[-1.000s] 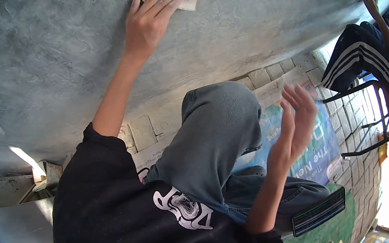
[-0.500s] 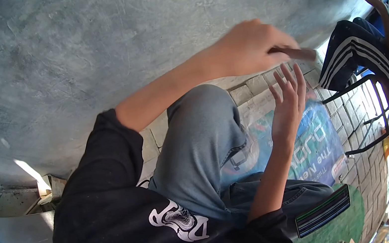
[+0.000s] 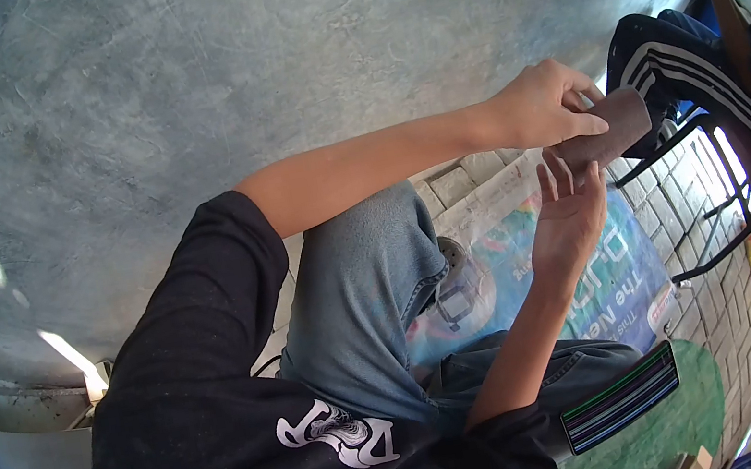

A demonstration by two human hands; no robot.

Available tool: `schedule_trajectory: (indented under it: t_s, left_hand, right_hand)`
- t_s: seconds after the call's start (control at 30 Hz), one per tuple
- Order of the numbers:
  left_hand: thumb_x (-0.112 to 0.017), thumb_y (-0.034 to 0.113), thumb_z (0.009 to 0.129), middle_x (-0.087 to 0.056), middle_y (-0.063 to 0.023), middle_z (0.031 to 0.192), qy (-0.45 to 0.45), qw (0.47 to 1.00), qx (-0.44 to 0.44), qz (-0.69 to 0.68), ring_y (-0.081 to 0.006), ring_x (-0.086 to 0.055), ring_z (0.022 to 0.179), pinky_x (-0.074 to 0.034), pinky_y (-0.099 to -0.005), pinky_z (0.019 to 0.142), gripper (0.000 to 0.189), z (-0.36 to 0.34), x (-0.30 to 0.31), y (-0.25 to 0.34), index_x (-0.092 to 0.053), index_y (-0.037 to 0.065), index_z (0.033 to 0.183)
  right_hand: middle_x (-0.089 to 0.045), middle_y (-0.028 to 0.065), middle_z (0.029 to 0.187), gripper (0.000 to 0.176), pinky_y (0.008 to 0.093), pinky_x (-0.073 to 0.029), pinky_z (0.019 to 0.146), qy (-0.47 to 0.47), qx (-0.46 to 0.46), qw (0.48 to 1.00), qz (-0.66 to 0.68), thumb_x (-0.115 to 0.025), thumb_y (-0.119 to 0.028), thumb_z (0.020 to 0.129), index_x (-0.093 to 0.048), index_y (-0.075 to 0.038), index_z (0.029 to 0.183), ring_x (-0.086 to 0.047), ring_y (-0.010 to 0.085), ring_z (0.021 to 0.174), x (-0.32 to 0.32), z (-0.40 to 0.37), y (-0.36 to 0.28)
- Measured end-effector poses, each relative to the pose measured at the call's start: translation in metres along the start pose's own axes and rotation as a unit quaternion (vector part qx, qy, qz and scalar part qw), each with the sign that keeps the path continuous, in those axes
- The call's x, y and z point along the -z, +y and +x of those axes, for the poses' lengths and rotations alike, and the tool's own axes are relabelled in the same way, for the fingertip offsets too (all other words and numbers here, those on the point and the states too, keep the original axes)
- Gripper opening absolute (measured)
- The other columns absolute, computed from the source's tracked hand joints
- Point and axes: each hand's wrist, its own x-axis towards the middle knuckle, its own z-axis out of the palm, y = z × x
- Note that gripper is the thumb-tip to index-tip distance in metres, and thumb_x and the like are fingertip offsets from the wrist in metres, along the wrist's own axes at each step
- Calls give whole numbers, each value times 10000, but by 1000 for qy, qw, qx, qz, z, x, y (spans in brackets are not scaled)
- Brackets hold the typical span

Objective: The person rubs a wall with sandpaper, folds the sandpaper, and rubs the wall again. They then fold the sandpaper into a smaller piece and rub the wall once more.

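A flat brown sheet, slightly curved [image 3: 617, 126], is pinched by its near edge between the thumb and fingers of my left hand [image 3: 546, 107]. The back of that hand faces up. Just below it, my right hand [image 3: 568, 220] is raised with its palm showing and fingers apart, its fingertips right at the sheet's lower edge. Under both hands lies a printed blue banner [image 3: 502, 298] on the floor. My bent knee in grey-blue jeans [image 3: 364, 285] is beside the left forearm.
A grey plastered wall [image 3: 225, 72] fills the upper left. At the right, a person in striped dark trousers [image 3: 692, 80] sits on a black-framed chair [image 3: 727, 182]. Pale paving bricks [image 3: 717, 310] cover the floor. A green round surface [image 3: 658, 435] lies at lower right.
The brown sheet has turned its broad face into view, and my left hand has moved right and slightly down with it. My right hand has shifted slightly lower. The seated person's raised hand has moved.
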Motion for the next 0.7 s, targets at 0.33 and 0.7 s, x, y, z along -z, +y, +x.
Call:
schedule_trajectory:
  t_s: [0.33, 0.7]
  left_hand:
    - [-712, 248, 762, -659, -218, 932, 51, 998, 23, 10, -242, -642, 887, -505, -330, 767, 415, 0, -3, -15, -608, -23, 1058]
    - [-643, 114, 802, -658, -177, 853, 8, 991, -1, -130, -184, -651, 719, -555, -271, 558, 294, -4, -7, -10, -591, -60, 1033]
  right_hand:
    - [-577, 30, 1002, 247, 303, -410, 827, 48, 21, 997, -56, -572, -149, 896, -532, -32, 1109, -539, 107, 880, 8, 1, 5]
    - [-477, 114, 1124, 513, 342, -391, 866, 141, 23, 984, -103, -547, -275, 903, -402, 16, 1299, -479, 196, 955, -1, -6, -9]
